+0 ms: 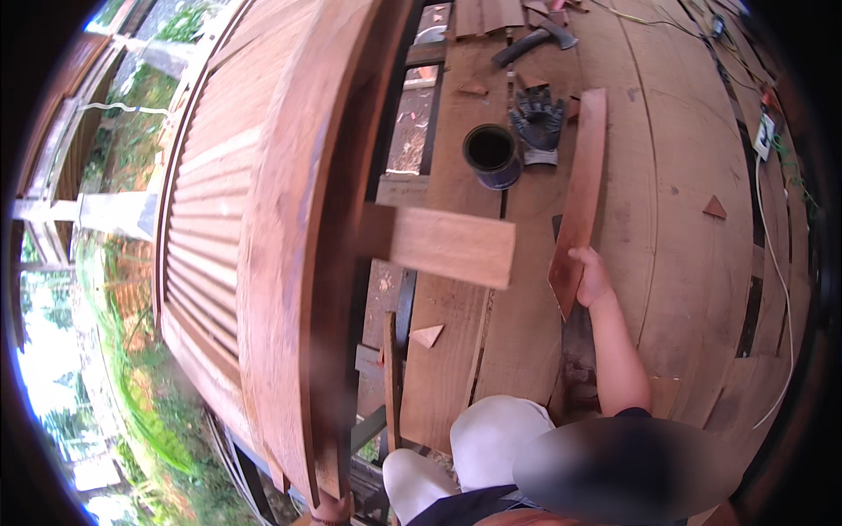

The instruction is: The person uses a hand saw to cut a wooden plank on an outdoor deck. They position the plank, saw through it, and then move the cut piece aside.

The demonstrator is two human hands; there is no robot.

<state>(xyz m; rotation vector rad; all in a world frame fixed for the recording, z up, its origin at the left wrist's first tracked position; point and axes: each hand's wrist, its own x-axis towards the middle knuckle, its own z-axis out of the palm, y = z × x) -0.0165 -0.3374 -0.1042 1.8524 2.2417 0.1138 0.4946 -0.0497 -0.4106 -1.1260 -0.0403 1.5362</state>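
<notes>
My right hand is closed on the lower end of a long reddish wooden strip, angled over the planked deck. My left hand, mostly hidden at the bottom edge, touches the lower end of a large slatted wooden panel standing at my left; its fingers are not clear. A short board juts rightward from the panel. Beyond it stand an open can of dark liquid and a dark work glove, lying beside the can.
An axe-like tool and wood pieces lie at the far end of the deck. Small triangular offcuts are scattered about. Cords and a power strip run along the right. Gaps with metal framing are beside the panel; greenery is at far left.
</notes>
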